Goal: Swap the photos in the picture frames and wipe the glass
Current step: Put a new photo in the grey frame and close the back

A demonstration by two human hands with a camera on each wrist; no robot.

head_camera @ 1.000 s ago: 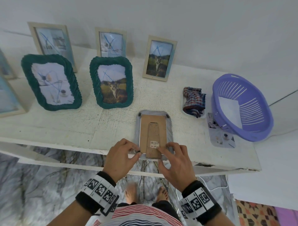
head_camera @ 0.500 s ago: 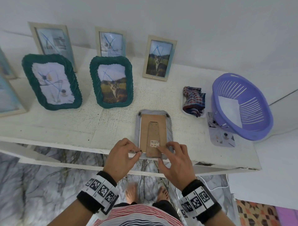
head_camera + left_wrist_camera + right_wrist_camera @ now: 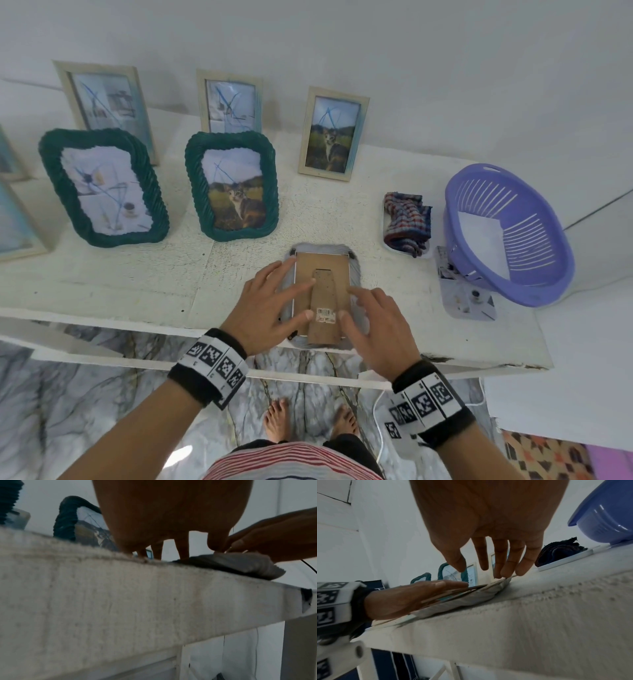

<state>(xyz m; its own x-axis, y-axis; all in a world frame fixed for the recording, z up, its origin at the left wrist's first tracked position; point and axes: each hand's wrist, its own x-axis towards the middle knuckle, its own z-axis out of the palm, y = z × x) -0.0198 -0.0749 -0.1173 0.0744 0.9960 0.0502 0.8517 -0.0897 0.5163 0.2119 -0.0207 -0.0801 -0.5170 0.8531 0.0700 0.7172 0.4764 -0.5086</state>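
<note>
Hands both flat, fingers spread: my left hand (image 3: 263,305) and right hand (image 3: 373,322) rest on the brown cardboard backing (image 3: 322,291) of the grey face-down picture frame (image 3: 356,270), which lies at the white table's (image 3: 137,281) near edge.

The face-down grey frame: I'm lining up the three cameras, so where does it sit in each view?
Head: the face-down grey frame lies low centre, at the shelf's front edge.
Left wrist: a dark-grey slab right of centre.
Right wrist: left of centre, under the fingers.
Shared landmark: the green cat frame.
</note>
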